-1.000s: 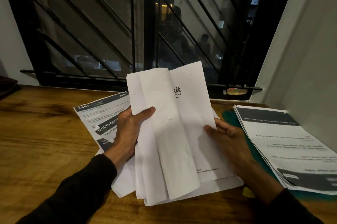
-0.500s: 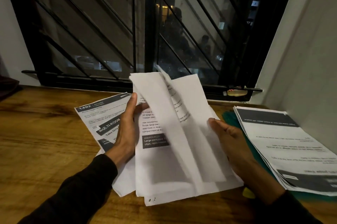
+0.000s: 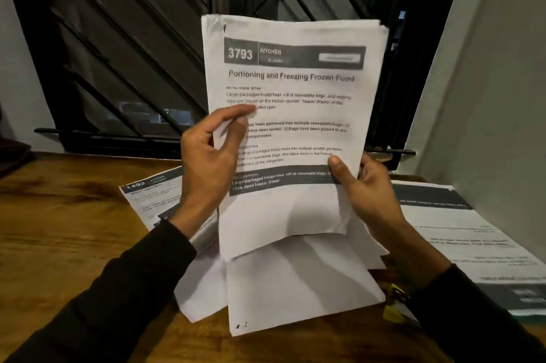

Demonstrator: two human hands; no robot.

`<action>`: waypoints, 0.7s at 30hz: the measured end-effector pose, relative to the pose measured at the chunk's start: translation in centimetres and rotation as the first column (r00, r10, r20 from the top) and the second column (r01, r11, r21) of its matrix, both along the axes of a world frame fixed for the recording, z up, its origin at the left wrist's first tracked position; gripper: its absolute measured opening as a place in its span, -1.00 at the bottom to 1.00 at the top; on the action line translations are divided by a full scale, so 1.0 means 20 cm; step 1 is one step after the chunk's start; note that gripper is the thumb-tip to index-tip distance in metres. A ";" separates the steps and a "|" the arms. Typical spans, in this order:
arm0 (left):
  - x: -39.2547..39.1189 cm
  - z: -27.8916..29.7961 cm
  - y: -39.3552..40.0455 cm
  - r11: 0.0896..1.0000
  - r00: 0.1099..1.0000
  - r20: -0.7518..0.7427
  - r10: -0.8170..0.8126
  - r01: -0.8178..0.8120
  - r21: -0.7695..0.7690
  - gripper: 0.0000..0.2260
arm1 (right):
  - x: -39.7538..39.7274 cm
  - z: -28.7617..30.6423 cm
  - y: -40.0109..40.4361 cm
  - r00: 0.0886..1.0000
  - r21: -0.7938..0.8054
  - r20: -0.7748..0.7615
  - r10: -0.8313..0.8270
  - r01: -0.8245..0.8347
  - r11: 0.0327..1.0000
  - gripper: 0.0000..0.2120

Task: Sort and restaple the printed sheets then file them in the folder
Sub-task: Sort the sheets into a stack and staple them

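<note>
Dim indoor light from above and behind the viewer falls on the raised printed sheets, the brightest thing in view; their text is slightly smeared by motion blur. The window is dark, with faint reflections. Soft shadows cross the lower pages. Wide-angle distortion bends the window bars and the wall at the edges

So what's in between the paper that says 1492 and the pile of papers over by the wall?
In the head view, the held sheets, gripped by the left hand and right hand, and loose white sheets on the table sit between the 1492 sheet and the right-hand stack.
</note>
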State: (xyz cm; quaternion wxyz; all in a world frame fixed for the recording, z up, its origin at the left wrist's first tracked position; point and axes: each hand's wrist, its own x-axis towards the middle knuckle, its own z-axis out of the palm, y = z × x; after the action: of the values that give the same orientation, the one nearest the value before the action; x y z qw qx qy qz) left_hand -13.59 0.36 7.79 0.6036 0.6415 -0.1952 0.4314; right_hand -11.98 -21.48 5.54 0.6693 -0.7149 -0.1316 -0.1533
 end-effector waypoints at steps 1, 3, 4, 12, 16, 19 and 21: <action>-0.01 -0.05 0.00 1.000 1.000 -0.011 0.018 -0.018 0.019 -0.83 | 0.01 -0.04 -0.01 1.000 -0.044 -0.026 0.010 -0.011 0.999 -0.82; -0.01 -0.19 0.00 0.996 0.993 -0.109 0.039 -0.030 0.087 -0.82 | 0.00 -0.15 -0.01 0.996 -0.172 -0.081 0.028 -0.042 0.984 -0.81; -0.02 -0.26 0.01 0.994 0.986 -0.164 0.037 -0.019 0.108 -0.80 | 0.00 -0.20 -0.02 0.996 -0.217 -0.092 0.017 -0.037 0.976 -0.80; 0.05 -0.11 0.25 0.909 0.878 -0.263 0.400 -0.344 0.234 -0.38 | 0.00 0.14 -0.11 0.985 -0.568 0.084 -0.151 0.171 0.805 -0.89; 0.07 0.05 0.32 0.918 0.888 -0.323 0.326 -0.214 0.335 -0.34 | -0.01 0.38 -0.14 0.953 -0.847 0.296 -0.058 0.291 0.444 -0.66; 0.08 0.05 0.33 0.980 0.867 -0.499 0.011 0.090 0.178 -0.75 | -0.02 0.51 -0.13 0.927 -0.835 0.374 -0.003 0.339 0.434 -0.68; 0.09 -0.02 0.33 0.989 0.841 -0.533 -0.087 0.135 0.051 -0.79 | -0.04 0.54 -0.15 0.910 -0.784 0.414 -0.007 0.361 0.505 -0.87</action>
State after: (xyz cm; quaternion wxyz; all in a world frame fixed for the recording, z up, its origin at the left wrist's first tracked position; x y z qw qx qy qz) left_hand -11.77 6.99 7.30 0.6296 0.7486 -0.0768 0.1931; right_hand -12.76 -24.39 16.35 0.1799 -0.9177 -0.2306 -0.2690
